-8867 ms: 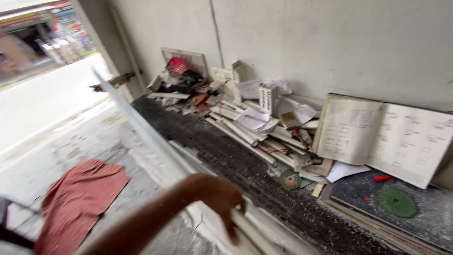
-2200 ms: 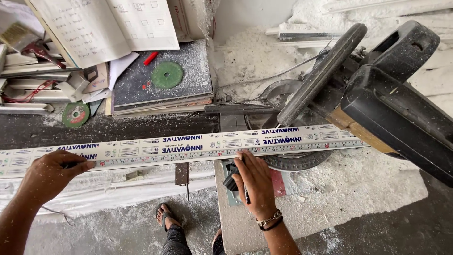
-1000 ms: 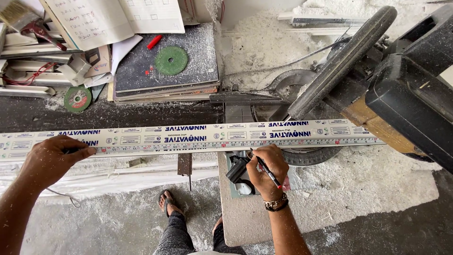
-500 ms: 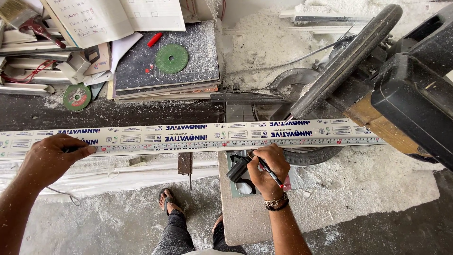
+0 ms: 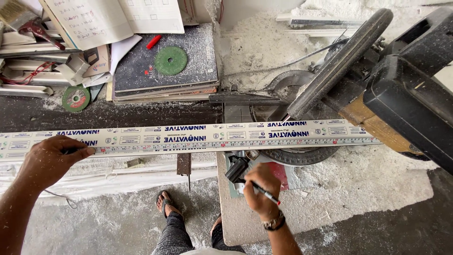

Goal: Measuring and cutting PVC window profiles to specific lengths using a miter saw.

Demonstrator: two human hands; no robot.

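Across the dusty workbench, a long white plastic window profile with blue printing (image 5: 188,138) was laid flat, its right end passing under the raised black blade (image 5: 340,61) of a mitre saw. Its near edge was pressed down by the left hand (image 5: 49,160), fingers curled over it. Just below the profile, a black-and-red marker pen (image 5: 266,194) was gripped in the closed right hand (image 5: 261,190), beside a black clamp handle (image 5: 237,169).

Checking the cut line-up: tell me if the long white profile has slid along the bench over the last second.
Cannot tell. The long white profile sits about where it did under the green disc on the books; the camera itself shifted slightly.
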